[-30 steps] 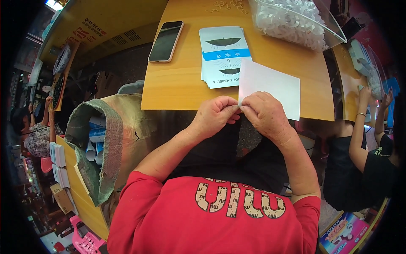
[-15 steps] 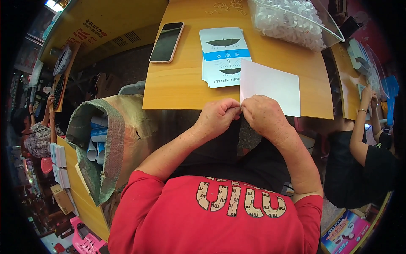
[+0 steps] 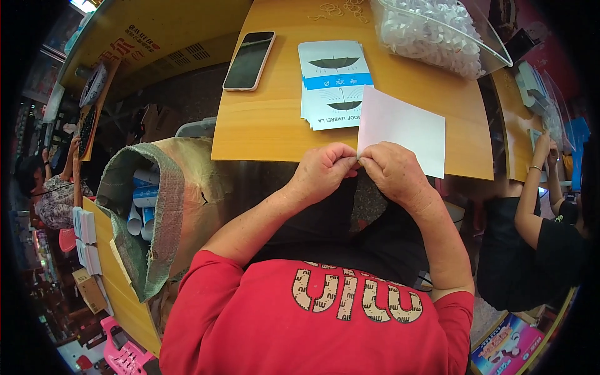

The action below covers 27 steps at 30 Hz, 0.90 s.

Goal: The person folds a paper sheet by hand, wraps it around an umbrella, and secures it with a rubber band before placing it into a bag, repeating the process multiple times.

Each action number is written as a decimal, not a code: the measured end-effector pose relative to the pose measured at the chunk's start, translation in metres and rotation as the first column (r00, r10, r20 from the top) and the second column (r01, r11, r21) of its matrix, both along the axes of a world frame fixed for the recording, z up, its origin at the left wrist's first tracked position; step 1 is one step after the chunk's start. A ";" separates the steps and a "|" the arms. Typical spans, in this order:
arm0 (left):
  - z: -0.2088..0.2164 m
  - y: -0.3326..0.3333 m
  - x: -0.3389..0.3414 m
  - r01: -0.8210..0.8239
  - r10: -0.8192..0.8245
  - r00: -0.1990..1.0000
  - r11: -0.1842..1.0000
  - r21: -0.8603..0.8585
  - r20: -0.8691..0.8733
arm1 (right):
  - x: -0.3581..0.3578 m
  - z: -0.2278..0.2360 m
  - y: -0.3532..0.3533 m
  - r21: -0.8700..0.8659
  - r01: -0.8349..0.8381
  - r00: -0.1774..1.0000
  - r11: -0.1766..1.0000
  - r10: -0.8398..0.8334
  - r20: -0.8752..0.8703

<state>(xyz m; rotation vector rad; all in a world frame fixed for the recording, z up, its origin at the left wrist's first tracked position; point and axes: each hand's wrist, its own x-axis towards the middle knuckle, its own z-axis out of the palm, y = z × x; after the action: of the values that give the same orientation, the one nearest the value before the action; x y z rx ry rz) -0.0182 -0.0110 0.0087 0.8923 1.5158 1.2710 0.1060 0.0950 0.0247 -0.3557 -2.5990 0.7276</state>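
A white sheet of paper (image 3: pixel 405 134), blank side up, lies slanted at the table's near edge, partly over a stack of printed sheets (image 3: pixel 332 103) showing umbrella drawings and a blue band. The fingers of my left hand (image 3: pixel 325 172) are pinched at the sheet's near left corner. Beside it, my right hand (image 3: pixel 394 170) pinches that same corner, thumb and forefinger meeting my left fingertips. The fingertips hide the corner itself. Left of the stack, a phone (image 3: pixel 250 61) with a dark screen lies flat.
A clear plastic bin (image 3: pixel 440 37) of curled white strips stands at the far right, and rubber bands (image 3: pixel 340 10) lie at the far edge. On my left, an open woven sack (image 3: pixel 169 219) holds rolled blue-and-white sheets. Another person's arm (image 3: pixel 530 200) is at a table on the right.
The view has shifted slightly. The sheet's right part has tipped a little lower, while both hands keep their pinch at its corner.
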 end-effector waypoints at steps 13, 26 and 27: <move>0.004 -0.002 0.005 0.035 -0.021 0.948 0.999 0.039 -0.316 | -0.001 -0.006 -0.005 -0.018 0.074 0.997 0.997 -0.074 -0.007; 0.006 0.000 0.004 -0.014 0.021 0.983 0.999 -0.039 0.183 | 0.009 0.004 -0.003 0.413 0.176 0.984 0.894 -0.152 -0.092; 0.006 -0.002 0.005 -0.005 0.010 0.983 1.000 -0.029 0.181 | 0.011 0.004 -0.001 0.412 0.179 0.984 0.894 -0.170 -0.058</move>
<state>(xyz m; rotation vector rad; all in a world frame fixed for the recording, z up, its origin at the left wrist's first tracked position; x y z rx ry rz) -0.0132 -0.0126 0.0145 0.7328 1.3912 1.2967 0.1170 0.0936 0.0284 -0.4359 -2.5715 0.1040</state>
